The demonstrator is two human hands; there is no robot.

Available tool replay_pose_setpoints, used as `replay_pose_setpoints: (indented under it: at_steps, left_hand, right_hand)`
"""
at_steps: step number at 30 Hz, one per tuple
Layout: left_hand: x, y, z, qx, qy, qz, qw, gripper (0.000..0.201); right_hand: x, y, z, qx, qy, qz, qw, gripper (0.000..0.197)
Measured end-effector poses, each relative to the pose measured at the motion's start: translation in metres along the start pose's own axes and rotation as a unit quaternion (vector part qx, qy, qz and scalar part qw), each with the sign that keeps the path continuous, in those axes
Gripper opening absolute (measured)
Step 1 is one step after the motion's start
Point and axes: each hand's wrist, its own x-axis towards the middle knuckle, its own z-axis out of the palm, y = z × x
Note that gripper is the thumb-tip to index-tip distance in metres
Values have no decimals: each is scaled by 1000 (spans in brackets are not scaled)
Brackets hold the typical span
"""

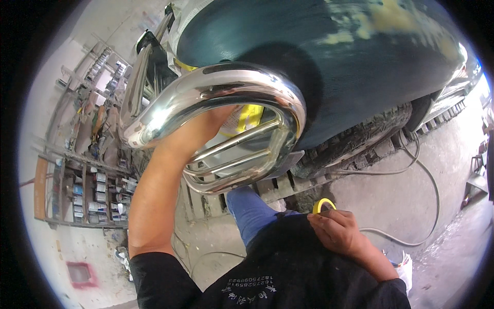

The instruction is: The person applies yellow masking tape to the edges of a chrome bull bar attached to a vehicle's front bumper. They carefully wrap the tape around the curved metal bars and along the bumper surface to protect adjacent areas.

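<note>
My right hand (334,230) is closed around a roll of yellow tape (323,201), held in front of my black shirt. My left arm reaches through a chrome tube bar (231,77) on the front of a vehicle. Of my left hand (224,114), only the part near the wrist shows; its fingers are hidden behind the upper tube. Just beside it, yellow tape (251,117) is stuck over printed masking paper (233,125) behind the bar. To the right curves the vehicle's dull dark green body panel (355,77), with pale yellowish patches (393,18).
A tyre (355,131) stands under the panel, by a slatted pallet-like strip (272,189). A grey hose (435,190) loops over the concrete floor. Shelves of cans (98,193) and a cluttered rack (95,121) line the left wall.
</note>
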Motion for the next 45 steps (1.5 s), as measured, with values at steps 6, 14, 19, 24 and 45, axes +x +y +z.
replay_pose_setpoints:
  at_steps: [6,14,19,24,45]
  left_hand:
    - [6,-13,6,-91,61,73,991,24]
    - [23,-12,-6,-149,14,98,984,16]
    - [16,-11,2,-26,40,74,996,18]
    - [8,-21,-5,490,-47,203,846,28]
    - [8,-3,-9,230,-113,114,960,45]
  right_hand:
    - [4,0,4,12,2,-12,1000,29]
    - [-2,-2,4,-5,-2,-7,1000,29]
    - [-1,-6,2,-5,-1,-2,1000,27]
    - [-9,-7,-2,-8,-11,3,1000,27]
    - [-17,-14,-9,-4,-5,-4,1000,27]
